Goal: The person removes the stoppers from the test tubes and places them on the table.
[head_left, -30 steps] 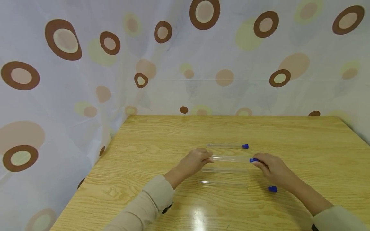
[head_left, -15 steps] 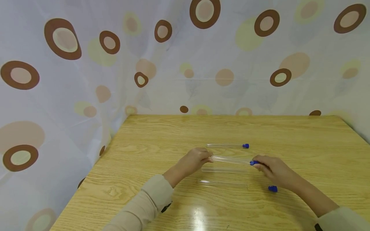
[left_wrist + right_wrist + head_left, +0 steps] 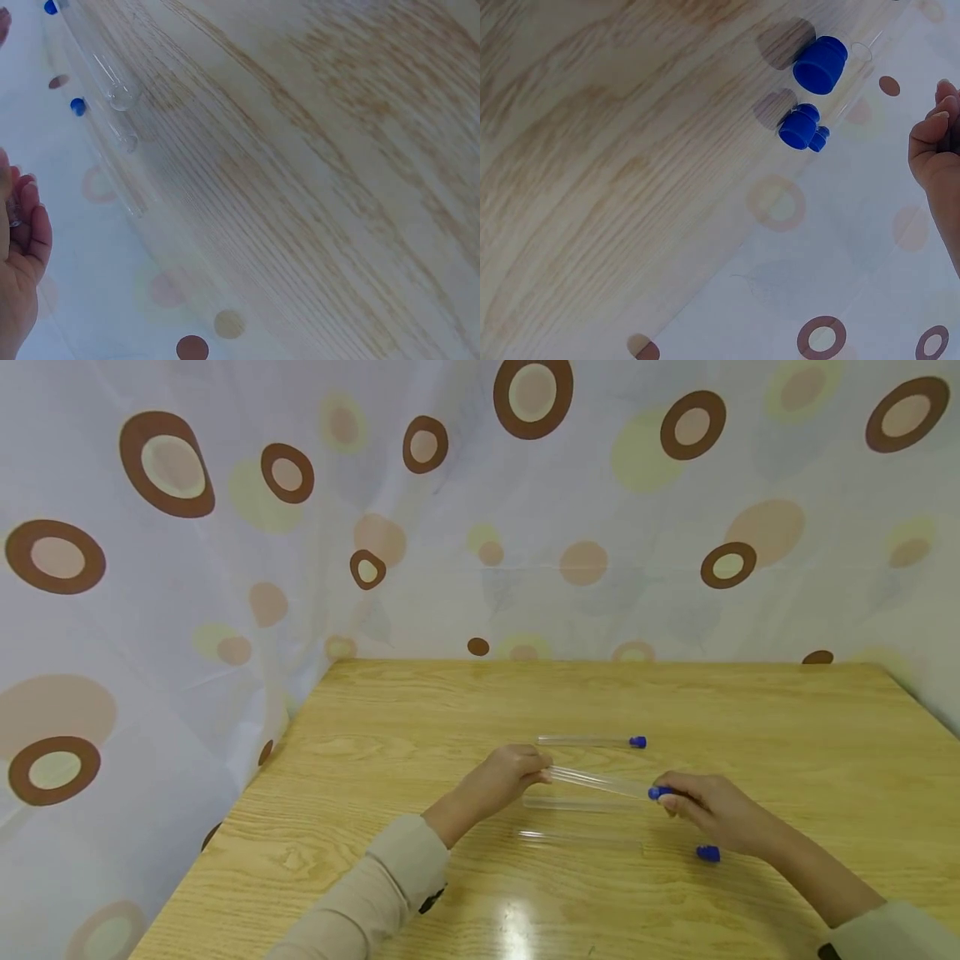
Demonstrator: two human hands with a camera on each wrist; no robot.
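While the left hand is pinching a clear tube above the wooden table, its long axis is running left to right, slanting slightly down the head view. The right hand is pinching a blue stopper at the right-pointing end.

A pale cloth printed with brown rings and soft dots is hanging around the far and left sides of a wood-grain table, making this look like a screened-off tabletop corner and hiding what kind of building is standing around it. Clear tubes and a loose blue stopper are lying on the wood, lending the spot a lab-like note.
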